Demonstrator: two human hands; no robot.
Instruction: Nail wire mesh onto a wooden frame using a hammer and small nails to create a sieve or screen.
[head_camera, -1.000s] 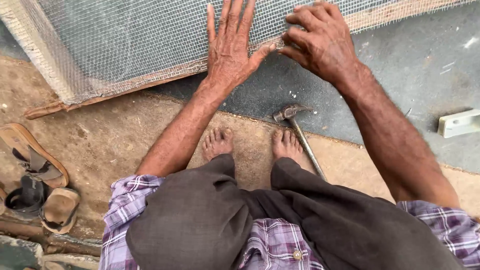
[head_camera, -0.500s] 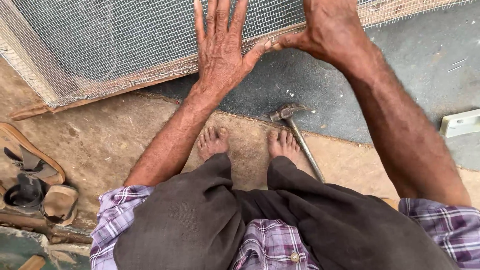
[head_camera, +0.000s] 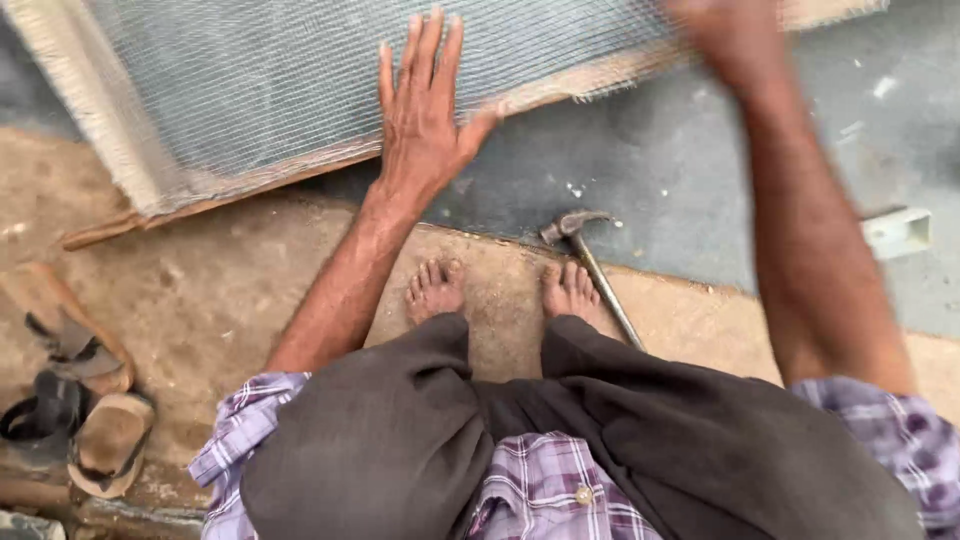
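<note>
Left hand (head_camera: 425, 120), released and flat, pins wire mesh (head_camera: 300, 90) upper centre; keep pressure even. Blurred right hand (head_camera: 735, 35): grip cannot be told.

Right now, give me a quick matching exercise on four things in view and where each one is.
Things:
1. left hand
2. hammer
3. sandals
4. right hand

Places:
A. lying on the ground beside the feet
B. blurred at the top edge
C. spread flat on the wire mesh frame
D. on the ground at far left

Pairs: 1-C, 2-A, 3-D, 4-B
</note>
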